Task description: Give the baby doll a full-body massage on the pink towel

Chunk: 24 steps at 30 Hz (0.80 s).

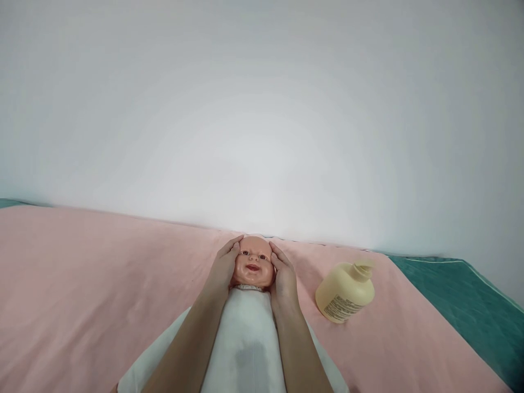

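A baby doll [251,327] lies on its back with its head toward the wall. Its body is white cloth with a grey patch low on the front, and its hard, shiny head [254,270] faces up. My left hand [224,267] cups one side of this head, fingers curved along the temple and cheek. On the opposite side my right hand [284,275] presses in the same way, so the head is held between both palms. My forearms run along either side of the doll's body, covering parts of its white arms.
A pale yellow pump bottle [346,292] with a printed label stands to the right of my right hand. Pink cloth [102,289] spreads under everything, with a green cover [466,305] showing at the right. A white wall [262,120] rises just behind the doll's head.
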Each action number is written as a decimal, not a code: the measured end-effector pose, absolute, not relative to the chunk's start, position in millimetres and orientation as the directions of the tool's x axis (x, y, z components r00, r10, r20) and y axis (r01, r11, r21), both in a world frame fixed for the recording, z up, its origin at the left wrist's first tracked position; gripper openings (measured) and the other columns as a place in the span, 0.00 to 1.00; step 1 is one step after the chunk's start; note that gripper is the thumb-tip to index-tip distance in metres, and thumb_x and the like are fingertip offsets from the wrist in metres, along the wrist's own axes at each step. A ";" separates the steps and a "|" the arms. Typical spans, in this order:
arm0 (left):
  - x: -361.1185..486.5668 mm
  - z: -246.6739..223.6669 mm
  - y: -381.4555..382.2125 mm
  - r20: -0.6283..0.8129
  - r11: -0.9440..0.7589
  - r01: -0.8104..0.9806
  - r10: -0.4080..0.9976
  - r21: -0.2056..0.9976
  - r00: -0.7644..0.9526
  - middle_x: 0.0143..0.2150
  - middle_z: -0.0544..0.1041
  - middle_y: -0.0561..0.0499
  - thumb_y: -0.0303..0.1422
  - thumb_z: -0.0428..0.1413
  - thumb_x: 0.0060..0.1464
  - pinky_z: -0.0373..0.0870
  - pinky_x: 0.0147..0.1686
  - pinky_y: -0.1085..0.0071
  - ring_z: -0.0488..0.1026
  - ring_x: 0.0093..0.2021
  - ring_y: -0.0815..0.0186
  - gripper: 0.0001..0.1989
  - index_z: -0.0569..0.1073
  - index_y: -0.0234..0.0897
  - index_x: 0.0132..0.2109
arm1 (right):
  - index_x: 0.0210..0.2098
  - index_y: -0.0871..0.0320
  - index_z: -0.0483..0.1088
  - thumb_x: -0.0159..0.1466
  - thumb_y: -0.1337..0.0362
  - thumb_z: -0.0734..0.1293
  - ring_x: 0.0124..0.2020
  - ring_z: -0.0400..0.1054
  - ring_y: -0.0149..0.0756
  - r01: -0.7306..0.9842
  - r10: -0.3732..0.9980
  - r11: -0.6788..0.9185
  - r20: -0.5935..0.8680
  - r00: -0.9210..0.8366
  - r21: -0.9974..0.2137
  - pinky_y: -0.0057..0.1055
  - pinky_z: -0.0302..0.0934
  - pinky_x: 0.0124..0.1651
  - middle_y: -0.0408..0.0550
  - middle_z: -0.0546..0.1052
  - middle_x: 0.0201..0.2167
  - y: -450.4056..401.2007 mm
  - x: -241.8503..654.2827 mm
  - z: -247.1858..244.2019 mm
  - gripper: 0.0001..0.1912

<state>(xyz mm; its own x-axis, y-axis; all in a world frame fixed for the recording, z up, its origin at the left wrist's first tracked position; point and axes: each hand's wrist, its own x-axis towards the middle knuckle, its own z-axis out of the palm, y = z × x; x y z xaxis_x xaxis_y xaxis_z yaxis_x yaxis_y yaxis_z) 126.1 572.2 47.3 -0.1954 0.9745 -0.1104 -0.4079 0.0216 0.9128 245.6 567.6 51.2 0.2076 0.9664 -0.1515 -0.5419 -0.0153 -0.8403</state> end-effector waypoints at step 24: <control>126.1 49.2 573.4 -0.114 0.052 -0.309 0.976 0.950 -0.185 0.48 0.76 0.43 0.42 0.61 0.48 0.71 0.47 0.62 0.74 0.47 0.57 0.22 0.72 0.38 0.49 | 0.44 0.56 0.70 0.49 0.54 0.73 0.47 0.70 0.44 -0.321 0.965 0.012 -0.073 0.252 -0.947 0.34 0.67 0.46 0.50 0.76 0.46 571.8 243.4 42.6 0.25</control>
